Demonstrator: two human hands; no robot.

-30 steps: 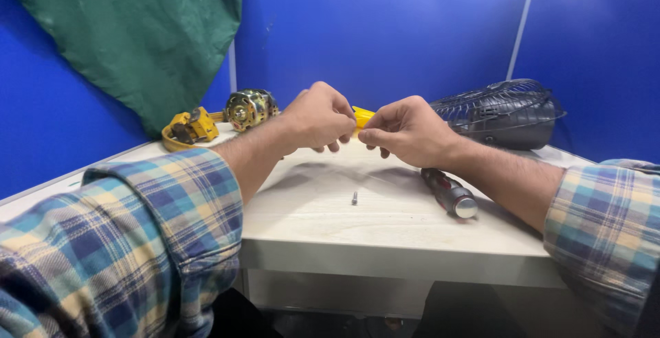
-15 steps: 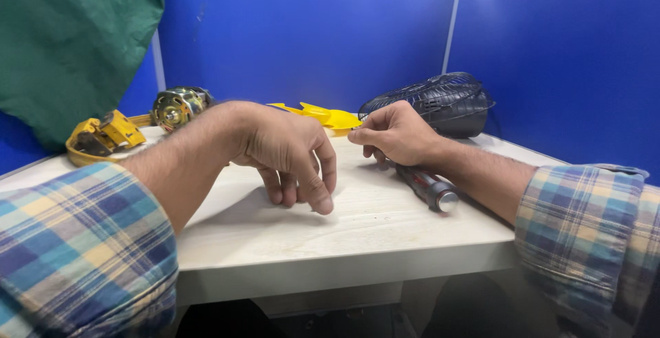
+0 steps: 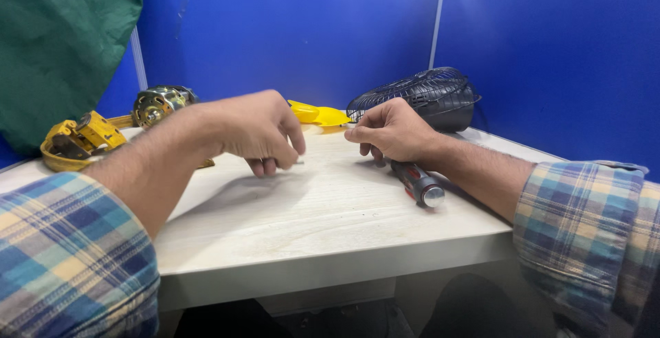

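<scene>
**Pinching a small screw off the counter**

Looking down past my plaid sleeves, I see the pale, smooth wood-grain counter (image 3: 330, 221) nearest me. My left hand (image 3: 251, 132) hovers low over it, fingers (image 3: 292, 147) curled and closed on what looks like a tiny metal screw (image 3: 300, 163) at their tips; it is too small to be sure. Just right, my right hand (image 3: 392, 130) rests loosely curled, fingertips touching the counter, gripping nothing I can make out. Under its wrist lies the screwdriver (image 3: 416, 180), black and red, round shiny butt toward me.

Further back, the fan lies in pieces: the yellow plastic blade (image 3: 320, 115) flat between my hands, the black wire guard (image 3: 426, 97) tipped on its side, the brass-toned motor (image 3: 158, 104) bare beside a yellow housing (image 3: 79, 142). So I judge disassembly done, with any reassembly not begun. Behind stand blue walls and a green cloth (image 3: 62, 42).
</scene>
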